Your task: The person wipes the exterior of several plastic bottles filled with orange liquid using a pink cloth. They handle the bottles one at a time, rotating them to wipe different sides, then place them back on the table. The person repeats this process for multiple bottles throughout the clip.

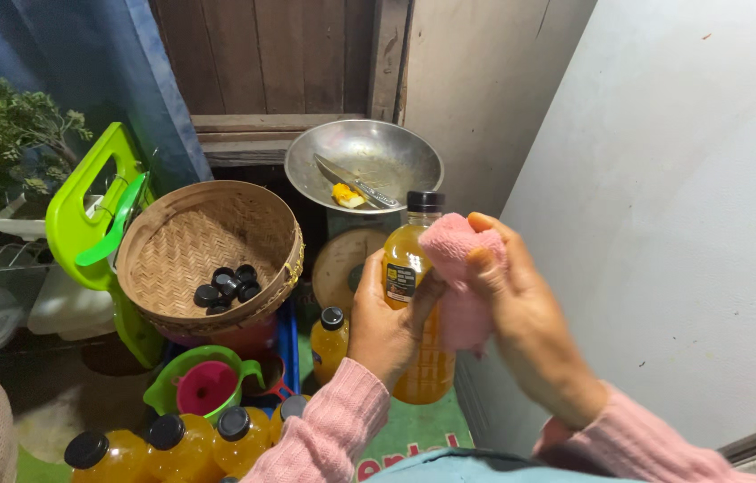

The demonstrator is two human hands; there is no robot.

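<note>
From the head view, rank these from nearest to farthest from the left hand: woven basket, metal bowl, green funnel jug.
From the left hand:
1. Woven basket, just to its left, holding black caps.
2. Green funnel jug, lower left on the floor.
3. Metal bowl, up behind, holding a knife.

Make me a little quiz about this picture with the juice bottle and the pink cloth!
1. True or false: the woven basket holds black bottle caps.
2. Which hand presses the pink cloth against the bottle? A) left hand B) right hand C) neither
3. Fill in: in the metal bowl lies a ____ beside a yellow piece.

Key
1. True: several black caps lie in the basket.
2. B: the right hand holds the cloth on the bottle, while the left hand grips the bottle.
3. Knife.
</note>
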